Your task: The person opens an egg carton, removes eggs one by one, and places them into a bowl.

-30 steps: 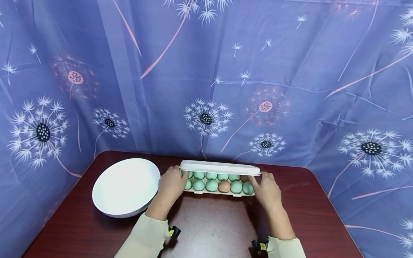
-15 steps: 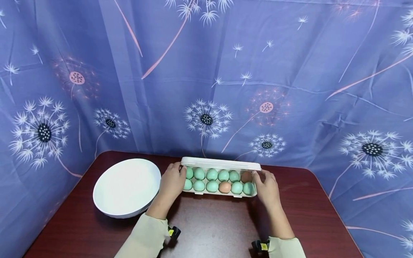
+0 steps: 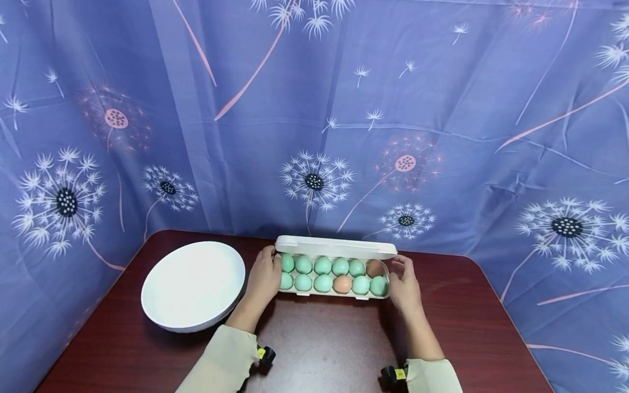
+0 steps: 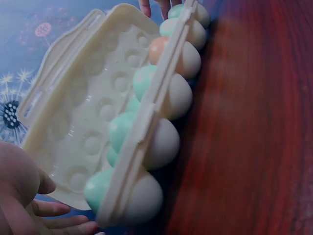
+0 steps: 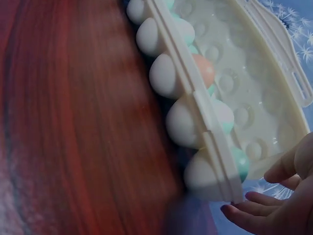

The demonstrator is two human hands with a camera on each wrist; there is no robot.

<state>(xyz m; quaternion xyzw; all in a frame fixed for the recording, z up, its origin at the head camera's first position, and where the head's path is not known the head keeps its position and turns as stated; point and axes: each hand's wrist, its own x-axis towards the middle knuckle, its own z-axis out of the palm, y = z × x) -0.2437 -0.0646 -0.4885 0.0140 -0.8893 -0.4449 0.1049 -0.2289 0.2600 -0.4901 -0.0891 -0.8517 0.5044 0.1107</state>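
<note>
A white egg carton (image 3: pixel 329 295) sits at the back middle of the table, its hinged lid (image 3: pixel 336 248) raised and tilted back. Two rows of eggs fill it, mostly green (image 3: pixel 322 283), with a brown-orange egg (image 3: pixel 342 284) in front and a darker brown one (image 3: pixel 375 267) at the back right. My left hand (image 3: pixel 265 275) is at the carton's left end, its thumb by the lid's edge and fingers extended in the left wrist view. At the right end is my right hand (image 3: pixel 407 281), fingers loosely spread, thumb close to the lid; exact contact is unclear.
Left of the carton stands a large white bowl (image 3: pixel 193 286), close to my left forearm. A blue dandelion-print curtain (image 3: pixel 314 109) hangs just behind the dark red-brown wooden table (image 3: pixel 324 349).
The carton's lid has swung further up and back, uncovering more of the back row of eggs. My right thumb has moved off the carton's front corner; both hands remain at the ends.
</note>
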